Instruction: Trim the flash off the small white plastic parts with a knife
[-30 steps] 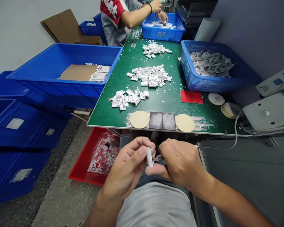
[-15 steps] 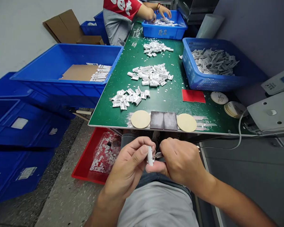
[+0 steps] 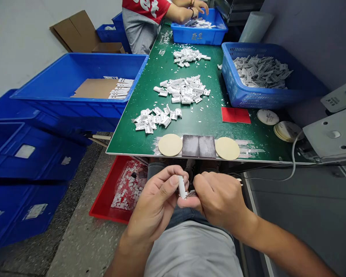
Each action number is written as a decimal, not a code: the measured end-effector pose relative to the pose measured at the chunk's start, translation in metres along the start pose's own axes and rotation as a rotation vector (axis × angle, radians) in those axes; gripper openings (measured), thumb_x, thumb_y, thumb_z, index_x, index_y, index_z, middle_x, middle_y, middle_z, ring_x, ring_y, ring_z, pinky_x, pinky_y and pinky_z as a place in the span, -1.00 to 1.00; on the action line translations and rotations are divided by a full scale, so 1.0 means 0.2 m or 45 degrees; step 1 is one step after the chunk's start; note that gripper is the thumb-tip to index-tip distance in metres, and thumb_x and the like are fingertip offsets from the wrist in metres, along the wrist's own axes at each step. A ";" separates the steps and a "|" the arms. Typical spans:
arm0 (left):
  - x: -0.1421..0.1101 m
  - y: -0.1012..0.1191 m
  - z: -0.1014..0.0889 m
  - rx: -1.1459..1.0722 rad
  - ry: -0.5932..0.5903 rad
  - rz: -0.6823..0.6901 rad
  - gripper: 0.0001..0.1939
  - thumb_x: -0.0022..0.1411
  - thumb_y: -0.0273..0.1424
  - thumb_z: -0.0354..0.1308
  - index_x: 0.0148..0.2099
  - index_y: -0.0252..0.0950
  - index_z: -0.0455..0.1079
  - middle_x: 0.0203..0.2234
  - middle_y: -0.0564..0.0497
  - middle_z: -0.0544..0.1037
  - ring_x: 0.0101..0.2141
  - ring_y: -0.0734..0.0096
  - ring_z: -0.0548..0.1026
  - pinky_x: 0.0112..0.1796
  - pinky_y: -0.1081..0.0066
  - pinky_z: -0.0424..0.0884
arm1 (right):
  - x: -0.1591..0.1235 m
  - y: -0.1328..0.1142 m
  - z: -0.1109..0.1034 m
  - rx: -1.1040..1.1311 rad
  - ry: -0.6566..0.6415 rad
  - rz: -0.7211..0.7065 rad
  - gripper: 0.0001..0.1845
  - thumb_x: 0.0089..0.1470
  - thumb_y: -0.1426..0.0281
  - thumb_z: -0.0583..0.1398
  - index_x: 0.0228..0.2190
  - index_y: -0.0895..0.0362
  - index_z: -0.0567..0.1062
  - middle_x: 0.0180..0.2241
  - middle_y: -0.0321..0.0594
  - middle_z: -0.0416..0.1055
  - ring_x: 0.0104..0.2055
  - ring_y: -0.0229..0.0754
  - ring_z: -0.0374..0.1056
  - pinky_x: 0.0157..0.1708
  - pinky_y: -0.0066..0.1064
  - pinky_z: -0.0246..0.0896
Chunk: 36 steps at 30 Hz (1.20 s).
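Observation:
In front of my lap, my left hand [image 3: 158,200] pinches a small white plastic part [image 3: 182,187] between thumb and fingers, its notched edge facing right. My right hand [image 3: 219,198] is closed round a small knife; the thin metal blade [image 3: 192,193] shows between forefinger and thumb, and the handle is mostly hidden in the fist. Blade and part meet near the part's lower end, with my right thumb just below them. Similar white parts [image 3: 157,118] lie in a pile on the green table [image 3: 127,134] ahead.
Two round cream pads [image 3: 170,145] flank dark square plates [image 3: 198,146] at the table edge. Larger piles [image 3: 187,90] lie farther back. A blue basket [image 3: 248,98] stands right, a blue bin [image 3: 83,100] left, a red bin [image 3: 103,200] below. A co-worker [image 3: 144,23] reaches into a blue tray [image 3: 198,36].
My right hand has shifted slightly, and the blade has moved down to the lower end of the white part. The co-worker's hands have moved over the far tray.

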<state>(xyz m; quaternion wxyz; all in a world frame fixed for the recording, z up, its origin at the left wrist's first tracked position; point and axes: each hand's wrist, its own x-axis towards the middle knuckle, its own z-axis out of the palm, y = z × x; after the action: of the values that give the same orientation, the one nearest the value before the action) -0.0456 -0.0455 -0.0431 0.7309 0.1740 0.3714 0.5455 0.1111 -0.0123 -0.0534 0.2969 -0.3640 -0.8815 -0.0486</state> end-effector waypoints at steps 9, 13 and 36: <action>0.23 0.14 -0.02 0.763 0.147 0.591 -0.87 0.26 -0.34 0.15 -0.17 -0.22 0.45 -0.35 0.04 0.47 -0.36 0.46 0.40 -0.29 0.47 0.32 | -0.10 0.00 0.04 0.710 -0.198 0.182 -0.36 0.22 -0.10 -0.14 -0.59 0.12 0.25 -0.65 -0.37 0.15 -0.61 -0.33 0.04 -0.55 -0.40 -0.20; 0.58 0.32 -0.01 1.858 0.167 0.928 -0.78 0.30 -0.32 0.05 -0.10 -0.24 0.47 -0.19 -0.03 0.52 -0.23 0.34 0.45 -0.16 0.37 0.33 | -0.17 0.01 0.02 0.982 -0.291 0.380 -0.39 0.20 -0.12 -0.10 -0.55 0.12 0.24 -0.62 -0.40 0.14 -0.59 -0.35 0.04 -0.52 -0.44 -0.16; 0.93 0.58 0.04 1.676 0.216 0.713 -0.69 0.22 -0.35 0.04 -0.08 -0.38 0.48 -0.28 -0.10 0.56 -0.41 0.41 0.48 -0.34 0.39 0.38 | -0.35 0.13 -0.09 1.300 -0.307 0.838 -0.59 0.19 0.06 0.04 -0.51 0.10 0.29 -0.60 -0.42 0.07 -0.56 -0.33 0.03 -0.56 -0.45 -0.12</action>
<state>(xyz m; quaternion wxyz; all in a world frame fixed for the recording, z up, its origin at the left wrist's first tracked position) -0.0927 0.1683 -0.0278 0.2758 0.6240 0.6202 0.3871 0.1765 -0.0421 -0.0820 0.3314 -0.4316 -0.6624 0.5149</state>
